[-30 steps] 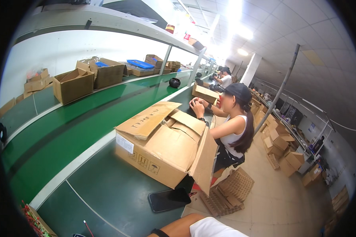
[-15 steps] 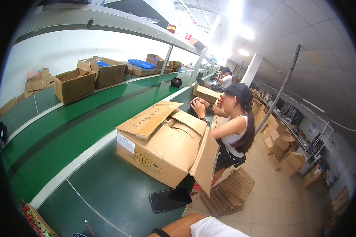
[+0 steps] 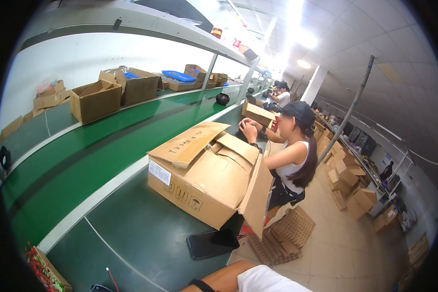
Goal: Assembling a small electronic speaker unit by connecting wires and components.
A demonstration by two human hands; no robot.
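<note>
At six o'clock, a black phone (image 3: 213,245) lies on the table (image 3: 131,219) near the wearer's bare arm (image 3: 224,276); the flapped carton (image 3: 211,177) sits at its twelve o'clock (neither hand shows, so I cannot tell their grip).

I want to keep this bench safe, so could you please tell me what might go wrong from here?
The phone lies by the edge of the bench, close to the wearer's arm, so a nudge could knock it off.

The carton has an open flap jutting toward the co-worker; it might snag someone.

Cardboard trays on the floor could trip a passer-by.
</note>
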